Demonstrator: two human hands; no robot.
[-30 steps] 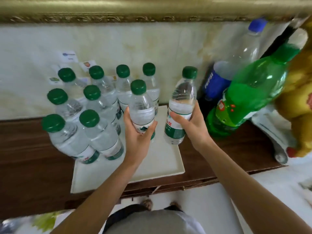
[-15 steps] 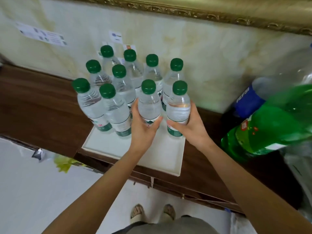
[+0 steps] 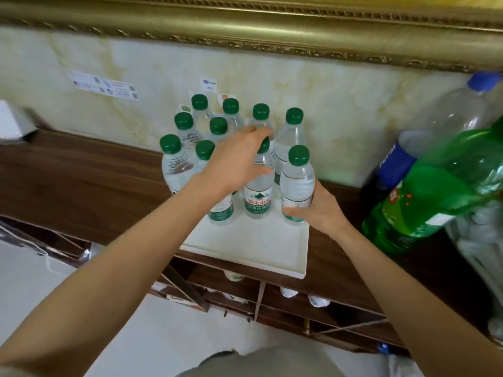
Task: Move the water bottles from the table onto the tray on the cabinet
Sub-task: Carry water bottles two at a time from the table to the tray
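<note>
Standing upright on tray (image 3: 246, 240): bottle (image 3: 296, 183), right hand (image 3: 317, 210) gripping.

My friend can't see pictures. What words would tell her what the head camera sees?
A person's right hand grips a green-capped water bottle standing at the right edge of a white tray on a dark wooden cabinet, while the left hand reaches over the other bottles on the tray. A big green soda bottle and a blue-capped one stand to the right.
</note>
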